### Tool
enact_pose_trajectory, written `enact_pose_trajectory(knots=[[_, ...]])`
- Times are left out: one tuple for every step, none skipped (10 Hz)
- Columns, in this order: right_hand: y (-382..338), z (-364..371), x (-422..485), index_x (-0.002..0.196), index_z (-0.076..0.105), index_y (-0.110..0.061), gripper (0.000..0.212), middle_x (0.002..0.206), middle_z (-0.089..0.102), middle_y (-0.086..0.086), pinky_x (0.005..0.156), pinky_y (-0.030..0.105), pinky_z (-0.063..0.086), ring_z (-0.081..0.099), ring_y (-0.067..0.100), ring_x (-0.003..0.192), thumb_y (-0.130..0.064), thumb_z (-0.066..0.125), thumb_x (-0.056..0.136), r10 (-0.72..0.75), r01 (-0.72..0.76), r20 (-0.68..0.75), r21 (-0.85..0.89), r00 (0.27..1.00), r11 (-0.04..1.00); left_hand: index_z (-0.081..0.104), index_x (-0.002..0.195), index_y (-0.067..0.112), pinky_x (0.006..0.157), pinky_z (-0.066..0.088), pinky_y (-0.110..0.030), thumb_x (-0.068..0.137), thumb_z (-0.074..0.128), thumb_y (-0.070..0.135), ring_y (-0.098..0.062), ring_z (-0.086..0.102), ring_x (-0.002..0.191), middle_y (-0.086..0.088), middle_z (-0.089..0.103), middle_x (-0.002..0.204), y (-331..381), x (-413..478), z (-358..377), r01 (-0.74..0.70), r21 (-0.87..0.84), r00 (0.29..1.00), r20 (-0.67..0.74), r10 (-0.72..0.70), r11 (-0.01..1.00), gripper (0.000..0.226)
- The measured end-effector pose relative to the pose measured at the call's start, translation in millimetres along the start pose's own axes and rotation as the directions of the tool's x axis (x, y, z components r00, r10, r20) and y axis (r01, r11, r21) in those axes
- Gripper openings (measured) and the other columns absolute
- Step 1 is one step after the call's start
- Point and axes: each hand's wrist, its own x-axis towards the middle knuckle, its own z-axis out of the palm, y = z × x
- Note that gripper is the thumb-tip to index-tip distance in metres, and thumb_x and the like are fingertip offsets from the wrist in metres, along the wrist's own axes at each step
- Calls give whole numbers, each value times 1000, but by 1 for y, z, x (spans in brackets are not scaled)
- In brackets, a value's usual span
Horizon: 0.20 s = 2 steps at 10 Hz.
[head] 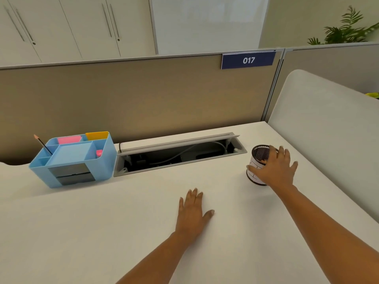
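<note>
White desk [102,222], pencil [43,144] and pink notes [66,139] in blue organizer [106,158], right hand [274,171] fingers [282,154] splayed against mesh cup [255,174], left hand [191,214] flat.

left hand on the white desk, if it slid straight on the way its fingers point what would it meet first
The left hand would likely meet the front rim of the open grey cable tray sunk in the white desk; bare desktop lies between.

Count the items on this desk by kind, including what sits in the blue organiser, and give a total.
Blue organiser: 1
Pencil: 1
Pink pad: 1
Small pink item: 1
Orange pad: 1
Mesh pen cup: 1
Total: 6
</note>
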Motion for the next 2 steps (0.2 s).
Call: enact_pose_trajectory(knots=[[-12,0,-19,134,29,-8,88,148,27,20,107,64,12,14,32,140,-52,67,69,-76,76,-61,-7,995,997,13,145,18,117,-6,-40,57,-9,83,-16,-6,146,0,3,158,-1,-5,-3,-9,-12,1000,-6,9,1000,112],[-32,7,-48,138,25,-9,85,151,24,16,110,62,8,11,30,142,-52,62,74,-189,189,5,-24,982,982,12,145,19,116,-8,-39,39,-30,81,-17,-7,146,-2,1,159,-6,-5,-9,8,15,997,-71,-7,1000,130]])
